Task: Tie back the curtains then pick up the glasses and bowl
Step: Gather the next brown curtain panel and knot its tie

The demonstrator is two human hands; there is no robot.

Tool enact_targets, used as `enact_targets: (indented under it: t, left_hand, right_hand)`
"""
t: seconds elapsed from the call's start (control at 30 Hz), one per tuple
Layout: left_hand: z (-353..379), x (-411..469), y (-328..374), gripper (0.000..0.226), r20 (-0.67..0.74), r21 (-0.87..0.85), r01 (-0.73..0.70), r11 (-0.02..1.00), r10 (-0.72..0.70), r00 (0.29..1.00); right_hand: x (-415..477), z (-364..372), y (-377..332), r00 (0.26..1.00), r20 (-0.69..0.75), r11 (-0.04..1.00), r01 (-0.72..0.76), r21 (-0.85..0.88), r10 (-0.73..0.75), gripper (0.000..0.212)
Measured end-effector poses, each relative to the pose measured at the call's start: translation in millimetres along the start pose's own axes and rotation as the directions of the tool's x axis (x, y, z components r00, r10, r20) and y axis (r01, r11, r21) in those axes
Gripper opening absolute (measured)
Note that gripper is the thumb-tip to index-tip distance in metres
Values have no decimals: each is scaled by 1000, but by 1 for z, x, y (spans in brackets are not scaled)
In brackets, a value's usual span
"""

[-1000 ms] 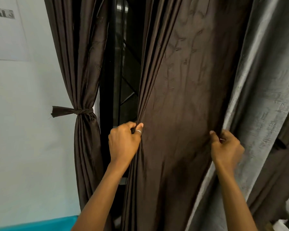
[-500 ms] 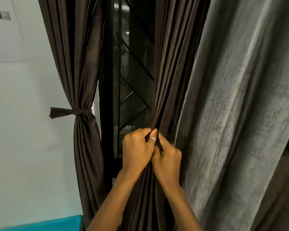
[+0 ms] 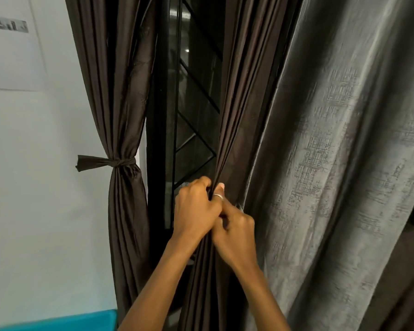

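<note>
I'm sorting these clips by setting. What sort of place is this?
Probably a room in a home, at a window. Brown curtains, one tied back and one bunched in both hands, hang over a dark barred window beside a pale painted wall.

Both forearms reaching up, left hand (image 3: 196, 211) and right hand (image 3: 236, 231) fisted, touching, clenched on gathered cloth.
</note>
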State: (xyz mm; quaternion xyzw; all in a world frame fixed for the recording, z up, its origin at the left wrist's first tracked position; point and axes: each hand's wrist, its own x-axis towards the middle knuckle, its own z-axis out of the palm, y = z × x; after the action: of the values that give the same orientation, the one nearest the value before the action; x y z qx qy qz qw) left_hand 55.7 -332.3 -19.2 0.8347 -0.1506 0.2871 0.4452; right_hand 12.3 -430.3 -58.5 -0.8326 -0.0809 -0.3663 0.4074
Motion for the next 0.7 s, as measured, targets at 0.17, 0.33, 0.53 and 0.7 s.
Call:
enact_targets:
  t: [0.17,0.33,0.53,0.7]
  left_hand:
    - [-16,-4,-5,48,26,-92,-35,995,37,999]
    - [-33,-7,-13,52,148,-276,19,961,23,989]
    - [-53,-5,-14,46,269,-392,90,916,20,963]
    - [-62,-5,-8,27,369,-439,149,886,26,929]
  right_hand:
    - [35,-28,30,944,-101,904,-265,335,314,55]
    - [78,-55,58,883,355,673,-464,576,305,110]
    - [93,-55,61,836,521,556,-520,649,173,109]
    - [92,-53,51,860,487,547,-484,683,153,92]
